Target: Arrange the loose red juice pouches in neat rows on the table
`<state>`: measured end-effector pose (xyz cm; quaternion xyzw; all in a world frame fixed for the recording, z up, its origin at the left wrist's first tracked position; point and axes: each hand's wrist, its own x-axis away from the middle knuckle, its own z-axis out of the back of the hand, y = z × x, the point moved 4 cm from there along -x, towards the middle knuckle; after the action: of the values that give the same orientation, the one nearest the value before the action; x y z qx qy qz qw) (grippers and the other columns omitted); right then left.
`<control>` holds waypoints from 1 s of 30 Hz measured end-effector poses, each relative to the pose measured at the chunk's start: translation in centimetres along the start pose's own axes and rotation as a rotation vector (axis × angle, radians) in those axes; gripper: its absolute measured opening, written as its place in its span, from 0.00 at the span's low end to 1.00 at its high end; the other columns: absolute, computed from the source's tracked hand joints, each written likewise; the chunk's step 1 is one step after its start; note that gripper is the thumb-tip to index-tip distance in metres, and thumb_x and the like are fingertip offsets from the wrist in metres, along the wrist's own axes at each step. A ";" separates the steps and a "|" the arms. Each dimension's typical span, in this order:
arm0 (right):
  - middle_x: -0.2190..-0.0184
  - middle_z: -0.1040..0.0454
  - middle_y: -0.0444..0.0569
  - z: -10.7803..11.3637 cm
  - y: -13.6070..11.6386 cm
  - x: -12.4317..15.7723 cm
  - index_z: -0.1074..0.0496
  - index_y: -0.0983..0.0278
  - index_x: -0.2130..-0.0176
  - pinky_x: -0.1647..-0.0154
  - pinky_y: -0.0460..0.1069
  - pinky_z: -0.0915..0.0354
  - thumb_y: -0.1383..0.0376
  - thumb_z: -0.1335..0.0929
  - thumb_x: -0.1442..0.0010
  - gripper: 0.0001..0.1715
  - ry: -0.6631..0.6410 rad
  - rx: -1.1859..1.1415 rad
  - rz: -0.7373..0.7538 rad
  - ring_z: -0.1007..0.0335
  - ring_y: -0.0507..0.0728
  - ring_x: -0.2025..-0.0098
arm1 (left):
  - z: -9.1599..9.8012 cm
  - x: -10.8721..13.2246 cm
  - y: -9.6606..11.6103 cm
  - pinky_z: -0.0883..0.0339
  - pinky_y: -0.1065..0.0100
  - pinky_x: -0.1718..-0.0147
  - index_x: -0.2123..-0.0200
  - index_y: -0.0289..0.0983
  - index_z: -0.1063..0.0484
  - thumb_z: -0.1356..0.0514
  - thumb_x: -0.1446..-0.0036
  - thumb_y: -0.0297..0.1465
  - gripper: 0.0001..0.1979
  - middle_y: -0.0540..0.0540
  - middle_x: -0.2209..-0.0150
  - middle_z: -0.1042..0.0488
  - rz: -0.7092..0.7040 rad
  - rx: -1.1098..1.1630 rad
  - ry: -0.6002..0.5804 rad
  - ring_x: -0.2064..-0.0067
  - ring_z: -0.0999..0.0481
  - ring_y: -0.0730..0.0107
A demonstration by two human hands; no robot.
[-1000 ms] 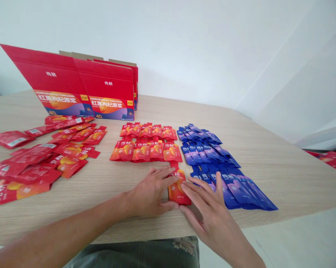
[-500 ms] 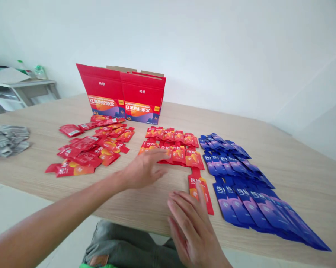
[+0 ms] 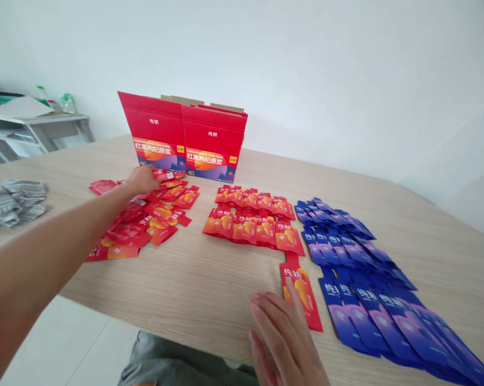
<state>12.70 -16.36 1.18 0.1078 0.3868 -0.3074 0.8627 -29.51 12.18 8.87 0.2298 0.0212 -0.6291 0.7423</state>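
My left hand [image 3: 142, 179] is over the far side of a loose pile of red sachets [image 3: 161, 217], touching the ones at the back. Its fingers bend down and their tips are hidden, so their grip cannot be made out. My right hand [image 3: 284, 340] hovers at the table's near side with fingers stretched out, holding nothing. Just beyond its fingertips lies a single red sachet [image 3: 306, 295], partly covered by the index finger. Two overlapping rows of red sachets [image 3: 245, 228] lie above it. To the right, blue sachets [image 3: 386, 321] form three overlapping rows.
Two red printed cartons [image 3: 211, 145] stand side by side behind the pile, their top flaps raised. A striped grey cloth [image 3: 16, 201] lies at the table's left. Beyond, a side desk [image 3: 44, 120] holds papers and a bottle. The table [image 3: 177, 289] meets a white wall behind.
My left hand has moved left and away from me, from the red rows to the loose pile. My right hand stays near the single red sachet. The view has shifted slightly.
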 end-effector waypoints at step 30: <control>0.55 0.19 0.53 1.1 0.8 -2.1 0.28 0.63 0.39 0.62 0.48 0.20 0.63 0.33 0.24 0.17 0.047 -0.086 -0.453 0.19 0.55 0.61 | 3.0 9.7 14.2 0.33 0.69 0.61 0.62 0.37 0.17 0.33 0.38 0.31 0.04 0.51 0.68 0.19 -0.607 0.302 -0.481 0.65 0.24 0.67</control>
<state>12.82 -15.27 3.41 -0.0115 0.4340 -0.4737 0.7662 -14.90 3.56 12.91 0.1659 -0.1785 -0.8512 0.4649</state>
